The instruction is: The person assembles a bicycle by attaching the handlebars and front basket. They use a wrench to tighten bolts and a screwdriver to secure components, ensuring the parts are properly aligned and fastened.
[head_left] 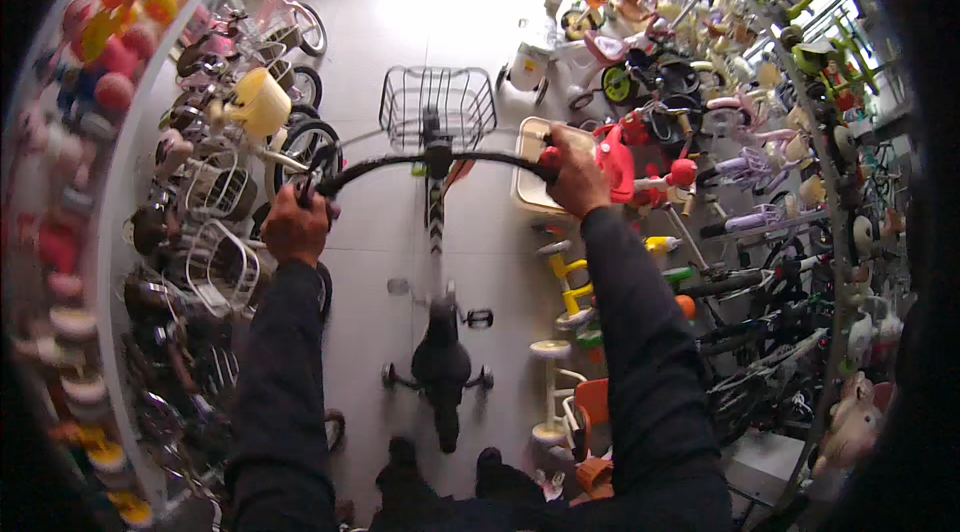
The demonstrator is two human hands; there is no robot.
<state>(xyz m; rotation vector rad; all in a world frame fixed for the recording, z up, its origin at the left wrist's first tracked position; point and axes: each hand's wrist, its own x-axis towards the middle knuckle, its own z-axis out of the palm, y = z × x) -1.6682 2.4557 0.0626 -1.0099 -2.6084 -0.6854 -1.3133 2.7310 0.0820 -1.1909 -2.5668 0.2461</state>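
A child's bicycle stands upright in front of me, pointing away, with a black saddle (441, 357) and small training wheels (388, 376) at the back. Its dark curved handlebar (480, 157) spans the space between my arms. My left hand (297, 224) is wrapped round the left end of the bar, and my right hand (577, 170) grips the right end; both grips are mostly covered by fingers. A black wire basket (438, 104) is mounted ahead of the bar. Below it, the frame carries light chevron marks, and a pedal (480, 318) sticks out to the right.
Rows of bicycles line the left side, some with white baskets (222, 267) and one with a cream basket (262, 100). Ride-on toys crowd the right, including a red one (618, 162) and a yellow one (575, 282). Grey tiled floor (350, 332) runs between the rows.
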